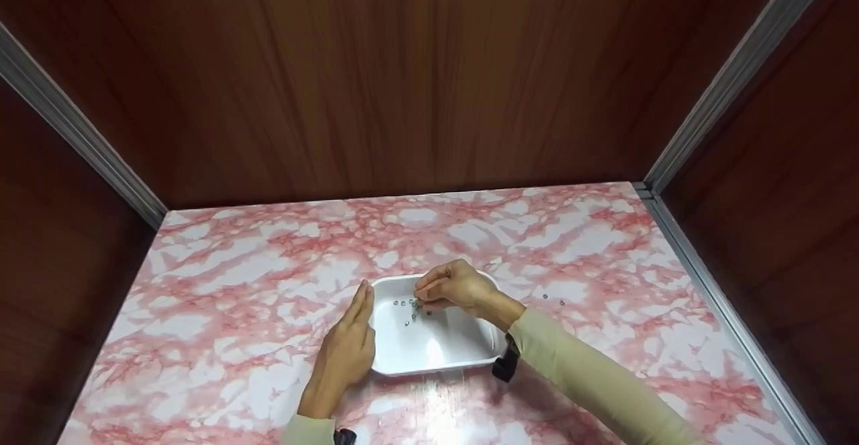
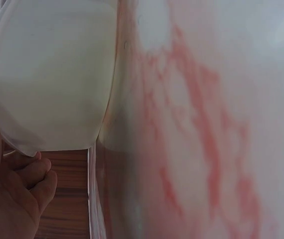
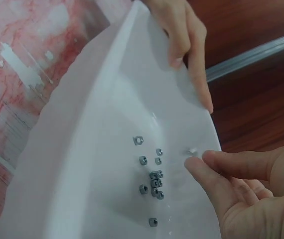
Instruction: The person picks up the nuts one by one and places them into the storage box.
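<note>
Nearest the head camera lie the two beige sleeves, and the left hand [image 1: 349, 351] reaches out from its cuff with fingers straight and together, set edge-on against the left rim of the white tray [image 1: 429, 358]. In the right wrist view these fingers [image 3: 197, 74] lie flat along the tray's far edge, gripping nothing. The tray rests on the pink marbled table [image 1: 221, 297], directly between the two hands, its left side touching the left hand. Inside it, just below the right hand's fingertips, lies a loose cluster of small metal nuts [image 3: 152, 179], a few of them scattered slightly apart from the rest. The right hand [image 1: 456, 287] hovers over the tray's far part with its fingers curled together, thumb [image 3: 204, 172] and forefinger pinching one small nut [image 3: 191, 151] just above the tray's floor. Further right of that hand, two tiny specks [image 1: 553, 299] that look like more nuts sit on the bare table, well apart from the tray. Dark wooden panels [image 1: 429, 76] with metal corner strips enclose the table.
</note>
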The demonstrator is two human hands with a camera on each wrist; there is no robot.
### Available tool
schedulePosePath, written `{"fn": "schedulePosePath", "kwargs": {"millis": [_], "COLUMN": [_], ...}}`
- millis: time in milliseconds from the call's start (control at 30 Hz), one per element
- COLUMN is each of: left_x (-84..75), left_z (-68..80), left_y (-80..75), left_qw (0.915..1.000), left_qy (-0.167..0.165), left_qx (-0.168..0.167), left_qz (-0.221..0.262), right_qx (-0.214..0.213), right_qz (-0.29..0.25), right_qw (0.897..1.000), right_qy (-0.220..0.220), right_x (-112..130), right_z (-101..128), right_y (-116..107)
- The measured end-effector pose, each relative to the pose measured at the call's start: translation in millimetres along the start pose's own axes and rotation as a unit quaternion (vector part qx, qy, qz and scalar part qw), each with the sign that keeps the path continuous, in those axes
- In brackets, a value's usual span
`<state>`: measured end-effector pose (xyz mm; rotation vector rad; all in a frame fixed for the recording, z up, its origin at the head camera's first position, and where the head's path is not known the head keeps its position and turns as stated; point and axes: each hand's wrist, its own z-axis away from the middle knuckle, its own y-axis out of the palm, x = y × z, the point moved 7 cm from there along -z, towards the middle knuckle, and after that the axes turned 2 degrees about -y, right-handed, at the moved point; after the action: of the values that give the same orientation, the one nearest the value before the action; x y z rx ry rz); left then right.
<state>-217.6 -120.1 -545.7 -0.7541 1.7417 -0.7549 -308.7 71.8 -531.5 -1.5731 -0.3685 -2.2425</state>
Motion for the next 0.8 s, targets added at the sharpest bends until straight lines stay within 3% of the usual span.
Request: {"fn": "schedulePosePath", "kwargs": {"millis": [200,367,633,800], "left_x": [0.2,0.0,2.5,2.6], "left_z": [-2.7,-4.0,-2.4,-0.6], "left_y": [-2.2,-3.4,-0.9,0.3], "left_qw": [1.0,0.9999,1.0,1.0], "left_qy": [-0.001,0.002,-0.006,-0.008], "left_qx": [-0.003,-0.004,0.002,0.002], "left_qz": [-0.009,-0.009,-0.005,0.001], "right_qx": [-0.003,0.007,0.006,-0.012], "right_qz": [-0.001,0.036,0.112,0.148], "right_qw": [1.0,0.999,0.992,0.983], "right_qy": [-0.002,-0.012,-0.056,-0.107], "right_x": [4.0,7.7,13.8,22.0], "right_z": [0.3,3.8,14.5,24.6], "right_y": [1.8,3.0,0.2,-7.8]}}
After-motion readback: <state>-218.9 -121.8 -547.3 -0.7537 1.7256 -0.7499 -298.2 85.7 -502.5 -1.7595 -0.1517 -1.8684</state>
